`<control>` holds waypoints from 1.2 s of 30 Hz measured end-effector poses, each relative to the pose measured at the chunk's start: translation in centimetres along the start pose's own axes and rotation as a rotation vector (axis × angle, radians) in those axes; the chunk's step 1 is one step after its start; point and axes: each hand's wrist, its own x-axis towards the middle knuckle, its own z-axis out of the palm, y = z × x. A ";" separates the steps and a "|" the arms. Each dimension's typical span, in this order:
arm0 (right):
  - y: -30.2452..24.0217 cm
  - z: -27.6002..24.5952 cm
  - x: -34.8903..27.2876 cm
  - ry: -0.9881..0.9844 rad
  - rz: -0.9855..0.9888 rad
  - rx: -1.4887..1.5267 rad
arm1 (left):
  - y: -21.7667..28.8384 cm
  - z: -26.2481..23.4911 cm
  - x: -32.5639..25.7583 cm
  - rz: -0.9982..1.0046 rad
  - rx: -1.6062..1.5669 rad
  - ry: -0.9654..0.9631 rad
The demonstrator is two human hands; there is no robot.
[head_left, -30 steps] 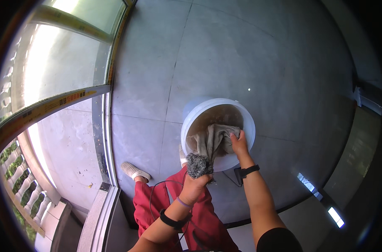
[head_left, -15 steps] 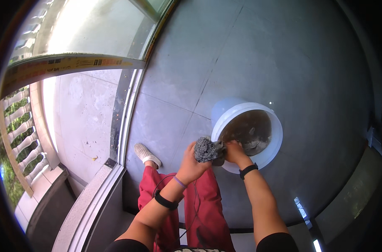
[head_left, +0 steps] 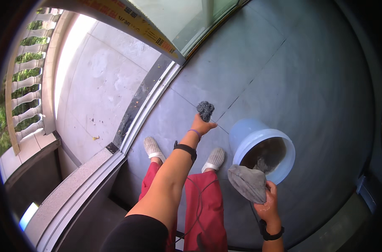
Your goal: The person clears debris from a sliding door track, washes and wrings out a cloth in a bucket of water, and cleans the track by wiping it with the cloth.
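- The left hand [head_left: 202, 125] is stretched out away from the body, its fingers pinching a small dark grey wad of cloth [head_left: 205, 110] that sticks up above the fingertips.
- That wad hangs over the grey tiled floor [head_left: 283, 71], left of the bucket and well apart from it.
- A dark band [head_left: 185, 149] and a thin purple band [head_left: 195, 133] sit on the left wrist.
- The right hand [head_left: 268, 206] is low and near, on the right, its fingers closed around one end of a larger grey cloth [head_left: 247, 182].
- The larger cloth droops to the left of the hand, just at the near rim of the pale blue bucket [head_left: 250, 134].
- The bucket stands upright on the floor; its inside looks dark and holds something greyish, too unclear to name.
- A dark band [head_left: 271, 233] circles the right wrist.
- Red trousers [head_left: 208, 206] and two pale shoes [head_left: 151, 148] show between the arms, the right shoe just beside the bucket.
- A sliding door track [head_left: 147, 109] runs on the left, with a sunlit balcony floor [head_left: 94, 84] and white balusters [head_left: 25, 96] beyond.
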 end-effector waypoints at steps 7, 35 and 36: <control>-1.7 -3.0 -2.3 -0.173 0.414 -0.288 | 7.7 1.2 -8.3 0.687 0.045 -0.249; 0.2 -5.9 3.4 0.871 0.380 1.352 | 5.0 17.5 -16.8 -0.270 -0.831 -1.126; 1.0 -4.8 2.8 0.786 0.414 1.174 | 5.5 17.4 -17.2 -0.248 -0.824 -1.136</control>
